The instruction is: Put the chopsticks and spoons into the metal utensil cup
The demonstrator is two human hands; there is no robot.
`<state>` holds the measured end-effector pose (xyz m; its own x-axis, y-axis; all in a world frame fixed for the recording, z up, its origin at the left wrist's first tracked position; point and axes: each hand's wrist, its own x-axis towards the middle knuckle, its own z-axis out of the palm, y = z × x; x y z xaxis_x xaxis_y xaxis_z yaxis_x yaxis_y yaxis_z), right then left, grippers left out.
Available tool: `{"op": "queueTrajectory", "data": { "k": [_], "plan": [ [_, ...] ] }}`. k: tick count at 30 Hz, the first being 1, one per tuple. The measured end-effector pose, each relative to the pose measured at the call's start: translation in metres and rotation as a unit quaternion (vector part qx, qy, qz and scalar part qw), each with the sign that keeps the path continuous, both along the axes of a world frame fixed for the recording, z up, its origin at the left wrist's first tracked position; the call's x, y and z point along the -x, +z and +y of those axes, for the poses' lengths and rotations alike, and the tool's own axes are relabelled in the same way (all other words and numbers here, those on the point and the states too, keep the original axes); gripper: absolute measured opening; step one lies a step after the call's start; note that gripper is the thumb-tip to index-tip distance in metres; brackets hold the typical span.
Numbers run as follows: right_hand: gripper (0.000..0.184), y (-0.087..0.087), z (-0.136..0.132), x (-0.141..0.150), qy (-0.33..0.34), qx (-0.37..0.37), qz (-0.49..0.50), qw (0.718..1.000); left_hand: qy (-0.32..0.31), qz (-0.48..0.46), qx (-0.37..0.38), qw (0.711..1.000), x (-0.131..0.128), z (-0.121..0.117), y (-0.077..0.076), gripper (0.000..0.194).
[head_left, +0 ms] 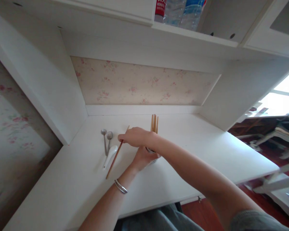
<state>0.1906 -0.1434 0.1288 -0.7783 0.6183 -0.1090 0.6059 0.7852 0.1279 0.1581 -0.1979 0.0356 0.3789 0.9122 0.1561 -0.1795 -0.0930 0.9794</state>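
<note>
My right hand (136,136) reaches across above my left hand and pinches a reddish-brown chopstick (114,162), which slants over the white desk. My left hand (144,157) is wrapped round a cup-like holder (152,150), mostly hidden by my hands and forearm. Several light wooden chopsticks (154,123) stand upright at the holder, their lower ends covered by my right wrist. Just left of the held chopstick lie a white soup spoon (110,157) and two metal spoons, one long-handled (104,141) and one beside it (109,136).
The white desk (183,141) is enclosed by side panels and a floral back wall (139,81). Overhead, a shelf (195,35) holds plastic bottles (174,12). White furniture (276,186) stands on the red-brown floor to the right, near a bright window.
</note>
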Motion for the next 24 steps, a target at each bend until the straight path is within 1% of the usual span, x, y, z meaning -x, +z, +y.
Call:
{"op": "queueTrajectory", "data": {
  "k": [2, 5, 7, 8, 9, 11, 12, 14, 16, 17, 18, 19, 20, 21, 24],
  "plan": [
    [0.023, 0.009, -0.001, -0.009, -0.006, -0.009, 0.047, 0.999, -0.011, -0.010, -0.011, 1.000, 0.000, -0.004, 0.002, 0.053],
    [0.026, 0.021, -0.004, -0.023, -0.005, -0.016, 0.131, 0.991, 0.001, -0.047, -0.033, 0.998, -0.001, -0.006, 0.000, 0.062],
    [0.024, 0.030, -0.006, -0.033, -0.008, -0.021, 0.220, 0.975, 0.004, -0.058, -0.042, 0.997, -0.001, -0.005, -0.003, 0.068],
    [0.023, 0.035, -0.008, -0.038, -0.014, -0.025, 0.277, 0.961, 0.005, -0.054, -0.041, 0.998, -0.001, -0.005, -0.004, 0.069],
    [0.023, 0.039, -0.010, -0.044, -0.024, -0.028, 0.337, 0.941, 0.007, -0.044, -0.037, 0.998, -0.001, -0.004, -0.005, 0.071],
    [0.023, 0.046, -0.016, -0.055, -0.049, -0.035, 0.461, 0.885, 0.009, -0.023, -0.028, 0.999, 0.000, -0.004, -0.007, 0.073],
    [0.023, 0.048, -0.019, -0.062, -0.063, -0.036, 0.520, 0.851, 0.007, -0.016, -0.025, 1.000, 0.000, -0.004, -0.007, 0.074],
    [0.022, 0.048, -0.029, -0.075, -0.097, -0.034, 0.626, 0.773, 0.004, -0.006, -0.022, 1.000, 0.001, -0.004, -0.008, 0.075],
    [0.021, 0.042, -0.041, -0.088, -0.136, -0.039, 0.702, 0.698, 0.009, -0.002, -0.022, 1.000, 0.001, -0.005, -0.008, 0.076],
    [0.021, 0.036, -0.047, -0.095, -0.156, -0.046, 0.727, 0.667, 0.013, -0.003, -0.022, 1.000, 0.001, -0.005, -0.007, 0.076],
    [0.023, 0.030, -0.052, -0.102, -0.179, -0.053, 0.742, 0.644, 0.014, -0.007, -0.021, 1.000, 0.001, -0.006, -0.007, 0.076],
    [0.026, 0.022, -0.056, -0.108, -0.203, -0.056, 0.748, 0.630, 0.014, -0.013, -0.020, 1.000, 0.000, -0.007, -0.006, 0.075],
    [0.029, 0.013, -0.059, -0.114, -0.228, -0.055, 0.745, 0.624, 0.010, -0.021, -0.017, 1.000, 0.000, -0.008, -0.005, 0.075],
    [0.031, 0.003, -0.060, -0.120, -0.254, -0.051, 0.734, 0.627, 0.004, -0.030, -0.014, 0.999, -0.001, -0.008, -0.004, 0.074],
    [0.031, -0.024, -0.056, -0.134, -0.320, -0.028, 0.675, 0.664, -0.008, -0.047, -0.007, 0.999, -0.003, -0.010, -0.002, 0.073]
  ]
}}
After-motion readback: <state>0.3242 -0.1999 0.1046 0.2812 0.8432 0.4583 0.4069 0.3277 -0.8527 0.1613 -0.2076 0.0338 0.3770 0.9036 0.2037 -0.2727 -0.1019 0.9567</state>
